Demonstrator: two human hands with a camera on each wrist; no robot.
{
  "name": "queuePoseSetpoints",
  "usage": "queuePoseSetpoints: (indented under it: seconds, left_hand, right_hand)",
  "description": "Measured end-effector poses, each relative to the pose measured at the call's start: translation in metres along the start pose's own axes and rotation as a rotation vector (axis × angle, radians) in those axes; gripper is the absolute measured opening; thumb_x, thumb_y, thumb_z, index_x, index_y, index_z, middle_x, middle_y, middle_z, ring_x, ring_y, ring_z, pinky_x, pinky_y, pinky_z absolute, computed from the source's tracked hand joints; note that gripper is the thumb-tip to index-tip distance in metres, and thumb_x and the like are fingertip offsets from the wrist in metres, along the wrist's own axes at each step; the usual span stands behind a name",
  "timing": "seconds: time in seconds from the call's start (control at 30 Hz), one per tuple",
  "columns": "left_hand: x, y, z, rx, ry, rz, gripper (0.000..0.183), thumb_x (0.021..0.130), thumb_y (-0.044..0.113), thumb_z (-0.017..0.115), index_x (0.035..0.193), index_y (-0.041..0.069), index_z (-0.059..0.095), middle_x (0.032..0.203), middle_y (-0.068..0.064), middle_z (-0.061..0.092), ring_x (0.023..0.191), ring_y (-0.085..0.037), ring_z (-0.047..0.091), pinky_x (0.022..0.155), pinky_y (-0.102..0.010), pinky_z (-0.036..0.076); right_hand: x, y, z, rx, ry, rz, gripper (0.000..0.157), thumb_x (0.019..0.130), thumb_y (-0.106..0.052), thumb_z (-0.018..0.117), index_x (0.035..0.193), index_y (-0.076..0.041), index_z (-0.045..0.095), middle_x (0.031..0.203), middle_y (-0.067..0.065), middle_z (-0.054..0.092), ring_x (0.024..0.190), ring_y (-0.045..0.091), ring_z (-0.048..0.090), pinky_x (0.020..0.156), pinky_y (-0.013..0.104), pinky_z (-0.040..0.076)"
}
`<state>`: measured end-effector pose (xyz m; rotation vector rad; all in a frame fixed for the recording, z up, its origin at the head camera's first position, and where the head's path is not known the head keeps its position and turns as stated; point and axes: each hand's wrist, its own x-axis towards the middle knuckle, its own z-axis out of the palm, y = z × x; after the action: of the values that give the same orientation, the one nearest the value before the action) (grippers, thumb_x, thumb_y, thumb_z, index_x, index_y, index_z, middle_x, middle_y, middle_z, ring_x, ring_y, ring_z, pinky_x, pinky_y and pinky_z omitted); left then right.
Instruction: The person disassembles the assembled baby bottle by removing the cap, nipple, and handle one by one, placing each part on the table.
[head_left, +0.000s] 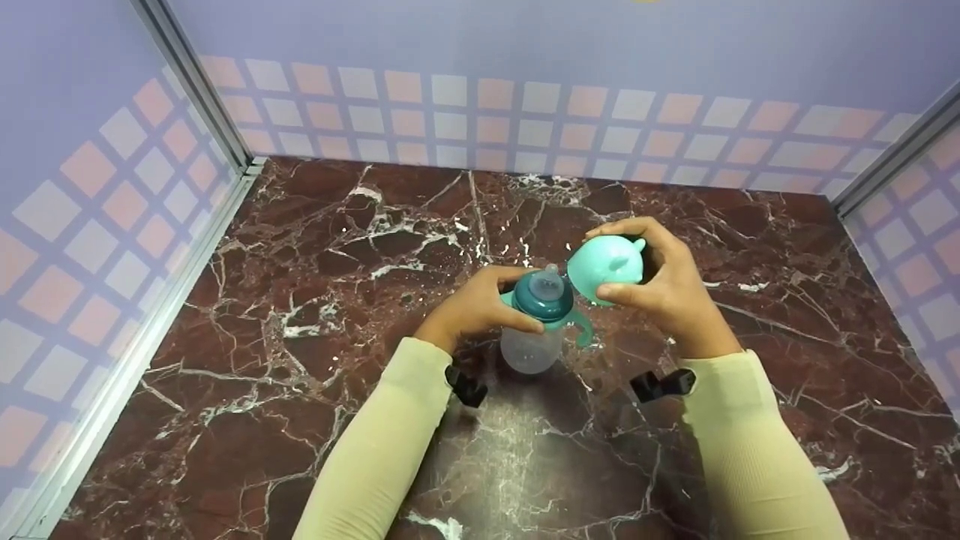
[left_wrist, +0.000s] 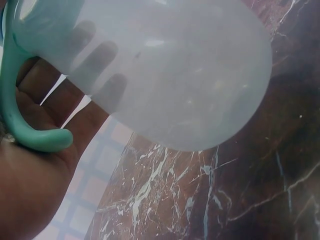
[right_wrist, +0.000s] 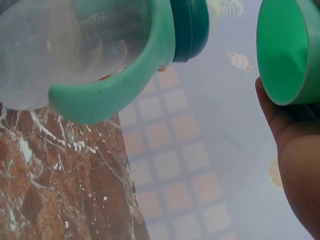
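My left hand [head_left: 480, 304] grips a baby bottle [head_left: 531, 351] around its upper part, just under the dark teal collar [head_left: 541, 298]. The bottle has a cloudy clear body, a pale nipple [head_left: 550, 279] on top and mint-green curved handles [head_left: 582, 330]. In the left wrist view, fingers show through the bottle body [left_wrist: 190, 85]. To the right of the nipple, my right hand [head_left: 671, 289] holds a mint-green rounded cap [head_left: 606, 262] with small ear-like bumps. The right wrist view shows the cap's hollow inside [right_wrist: 282, 50] facing the nipple [right_wrist: 227, 7], with a gap between them.
Both hands are over a dark red marble-patterned table [head_left: 360, 457] with white veins. A lilac wall [head_left: 495, 135] with pink and white squares stands behind, and side panels [head_left: 97, 195] rise at left and right. Small black wrist cameras [head_left: 466, 386] sit on both sleeves.
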<state>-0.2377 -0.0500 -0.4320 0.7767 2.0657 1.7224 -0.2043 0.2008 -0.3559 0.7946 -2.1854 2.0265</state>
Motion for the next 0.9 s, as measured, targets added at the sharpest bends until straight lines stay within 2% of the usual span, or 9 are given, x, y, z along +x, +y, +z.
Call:
queuePoseSetpoints:
  seconds: [0.3, 0.53, 0.73, 0.9]
  left_hand:
    - [0.000, -0.001, -0.002, -0.027, 0.045, -0.014, 0.072, 0.064, 0.007, 0.087, 0.131, 0.009, 0.061, 0.121, -0.007, 0.068, 0.108, -0.017, 0.064, 0.098, -0.033, 0.050]
    - [-0.002, -0.001, -0.002, -0.020, 0.058, 0.006, 0.075, 0.064, 0.012, 0.089, 0.134, 0.016, 0.059, 0.123, -0.004, 0.067, 0.112, -0.017, 0.063, 0.099, -0.032, 0.050]
    - [-0.004, -0.001, -0.003, -0.004, 0.070, 0.007, 0.078, 0.063, 0.018, 0.090, 0.135, 0.019, 0.058, 0.124, -0.001, 0.067, 0.114, -0.016, 0.062, 0.101, -0.033, 0.049]
    - [-0.004, -0.001, -0.002, -0.008, 0.066, 0.020, 0.079, 0.063, 0.019, 0.090, 0.135, 0.019, 0.058, 0.126, -0.001, 0.066, 0.115, -0.016, 0.062, 0.101, -0.033, 0.049]
  right_hand:
    - [0.000, 0.013, -0.008, -0.072, 0.066, 0.023, 0.056, 0.068, 0.006, 0.082, 0.118, 0.000, 0.058, 0.123, 0.016, 0.063, 0.102, 0.024, 0.063, 0.082, 0.029, 0.056]
    - [-0.002, 0.024, -0.015, -0.172, 0.100, 0.060, 0.056, 0.071, 0.001, 0.082, 0.122, -0.002, 0.058, 0.125, 0.013, 0.062, 0.100, 0.019, 0.063, 0.079, 0.025, 0.056]
    - [-0.004, 0.032, -0.019, -0.229, 0.150, 0.117, 0.057, 0.071, -0.002, 0.083, 0.124, -0.009, 0.061, 0.121, 0.004, 0.063, 0.096, 0.018, 0.063, 0.078, 0.025, 0.056]
    - [-0.005, 0.038, -0.023, -0.279, 0.148, 0.139, 0.058, 0.073, -0.007, 0.083, 0.127, -0.012, 0.061, 0.120, 0.006, 0.060, 0.096, 0.019, 0.062, 0.078, 0.024, 0.055]
